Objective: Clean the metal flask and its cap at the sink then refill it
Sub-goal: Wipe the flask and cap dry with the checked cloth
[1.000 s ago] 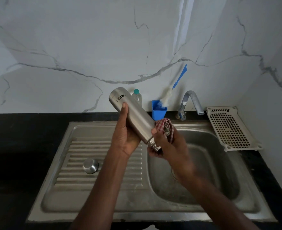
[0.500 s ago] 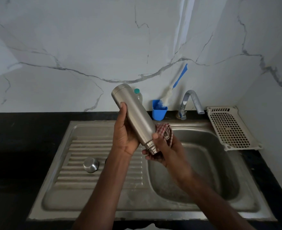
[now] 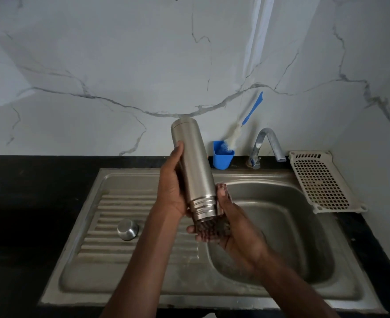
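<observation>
- Marble wall (image 3: 120, 65) rises behind a black counter (image 3: 24, 203) with a steel sink (image 3: 125, 292) set into it.
- Over the join between drainboard and basin, the flask (image 3: 192, 166) is held upside down and tilted, base up toward the wall, open threaded mouth pointing down.
- Left hand (image 3: 172, 191) grips the flask body, fingers curled round it and thumb lying up its side.
- Right hand (image 3: 226, 226) is cupped just under the mouth, holding a dark checked cloth (image 3: 214, 227) against the rim; part of the cloth is blurred.
- Cap (image 3: 127, 229) sits on the ribbed drainboard, well apart from the flask.
- At the back stand a blue cup (image 3: 222, 156) holding a brush (image 3: 250, 113), then the tap (image 3: 267, 143).
- White slotted tray (image 3: 322, 182) lies on the counter right of the basin.
</observation>
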The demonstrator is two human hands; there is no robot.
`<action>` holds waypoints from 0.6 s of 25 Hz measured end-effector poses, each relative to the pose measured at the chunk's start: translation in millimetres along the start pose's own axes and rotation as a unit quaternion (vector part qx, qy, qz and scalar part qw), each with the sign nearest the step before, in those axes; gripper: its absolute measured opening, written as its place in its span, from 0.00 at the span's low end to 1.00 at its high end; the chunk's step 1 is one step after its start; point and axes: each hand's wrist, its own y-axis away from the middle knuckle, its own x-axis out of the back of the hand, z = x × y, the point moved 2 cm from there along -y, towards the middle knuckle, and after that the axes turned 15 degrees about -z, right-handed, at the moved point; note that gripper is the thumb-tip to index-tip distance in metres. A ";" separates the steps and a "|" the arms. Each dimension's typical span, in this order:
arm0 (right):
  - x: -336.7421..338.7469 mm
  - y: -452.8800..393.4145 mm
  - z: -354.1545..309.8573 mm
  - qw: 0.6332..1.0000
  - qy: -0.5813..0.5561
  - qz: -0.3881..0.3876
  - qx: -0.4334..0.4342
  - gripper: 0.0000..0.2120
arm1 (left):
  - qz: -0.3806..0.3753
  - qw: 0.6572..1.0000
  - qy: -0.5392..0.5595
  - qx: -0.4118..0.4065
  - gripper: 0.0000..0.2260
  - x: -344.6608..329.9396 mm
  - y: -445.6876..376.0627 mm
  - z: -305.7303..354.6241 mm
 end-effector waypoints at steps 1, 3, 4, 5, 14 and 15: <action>3.5 0.4 -1.9 1.000 -0.009 0.009 -0.015 0.22 | -0.031 0.999 0.013 0.008 0.29 4.6 2.0 2.1; 14.4 1.1 -6.6 0.995 0.043 0.091 0.024 0.19 | -0.040 0.999 0.024 0.014 0.32 15.2 6.0 3.4; 17.4 3.4 -11.7 0.983 0.120 0.122 0.062 0.18 | -0.026 0.999 0.022 0.015 0.32 18.1 8.0 3.3; 14.4 6.5 -18.9 0.966 0.202 0.118 0.109 0.18 | -0.016 0.999 0.020 0.021 0.31 19.6 9.9 1.3; -20.1 -60.1 -52.4 0.765 0.583 0.138 0.236 0.25 | -0.089 0.994 -0.050 0.032 0.21 -13.2 36.0 -15.4; -17.3 -68.6 -63.3 0.826 0.493 0.146 0.233 0.25 | -0.087 0.994 -0.050 0.038 0.23 -16.8 38.3 -17.3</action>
